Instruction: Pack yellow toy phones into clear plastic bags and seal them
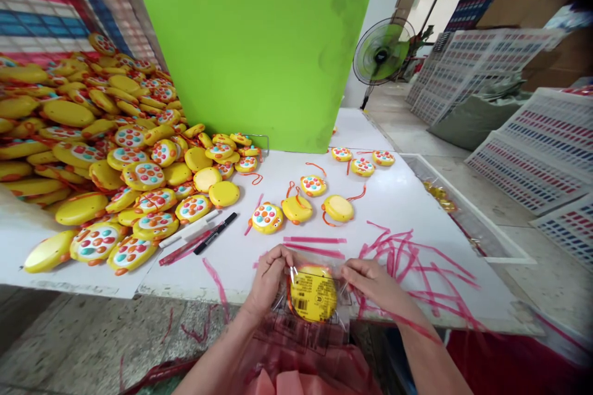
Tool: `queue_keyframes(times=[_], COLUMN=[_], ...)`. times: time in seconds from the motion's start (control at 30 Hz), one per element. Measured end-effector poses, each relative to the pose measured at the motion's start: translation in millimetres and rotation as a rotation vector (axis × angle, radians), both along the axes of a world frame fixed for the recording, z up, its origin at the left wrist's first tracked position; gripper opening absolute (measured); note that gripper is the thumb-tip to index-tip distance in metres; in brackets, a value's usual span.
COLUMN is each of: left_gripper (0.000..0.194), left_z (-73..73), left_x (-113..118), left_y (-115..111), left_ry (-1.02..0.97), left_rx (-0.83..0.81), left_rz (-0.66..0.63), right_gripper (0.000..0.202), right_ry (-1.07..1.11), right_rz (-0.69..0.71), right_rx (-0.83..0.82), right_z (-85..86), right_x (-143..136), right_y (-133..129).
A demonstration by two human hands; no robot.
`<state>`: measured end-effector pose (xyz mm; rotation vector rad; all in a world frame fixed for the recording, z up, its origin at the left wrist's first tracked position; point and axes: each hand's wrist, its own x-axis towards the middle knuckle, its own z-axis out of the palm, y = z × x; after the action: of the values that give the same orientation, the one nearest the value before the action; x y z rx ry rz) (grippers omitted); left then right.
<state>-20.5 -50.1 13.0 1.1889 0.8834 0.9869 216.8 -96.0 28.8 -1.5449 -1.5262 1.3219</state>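
Two hands' fingers (279,253) on bagged toy (313,294), table edge (204,297) nr.

Glossy, smooth yellow plastic toys (71,113) fill the left; the lower-centre bag (343,321) is clear, shiny, crinkled plastic.

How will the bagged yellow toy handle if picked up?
The clear bag looks thin and wrinkled, so likely floppy and slippery. The yellow toy inside seems rigid; its rounded outline suggests it could slide within the loose film.
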Motion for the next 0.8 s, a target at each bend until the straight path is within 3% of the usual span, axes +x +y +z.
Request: queue_keyframes(times=[0.17,0.33,0.5,0.8], left_gripper=[0.013,0.013,0.013,0.012], left_z=[0.5,-0.2,-0.4,-0.3], left_x=[1.2,1.8,0.7,3.8], left_y=[-0.4,-0.9,-0.5,-0.7], left_ry=[0.025,0.022,0.098,0.093], left_rx=[0.027,0.035,0.035,0.071], left_rz=[0.004,-0.011,0.003,0.017], right_gripper=[0.062,0.051,0.065,0.056], right_ry=[0.066,0.053,0.142,-0.002], right_rz=[-0.04,-0.025,-0.098,-0.14], right_rx=[-0.068,-0.017,-0.054,-0.022], right_z=[-1.9,3.1,2.7,0.5], right_x=[1.1,-0.8,2.7,-2.8], right_y=[-2.4,-3.0,-2.3,-1.8])
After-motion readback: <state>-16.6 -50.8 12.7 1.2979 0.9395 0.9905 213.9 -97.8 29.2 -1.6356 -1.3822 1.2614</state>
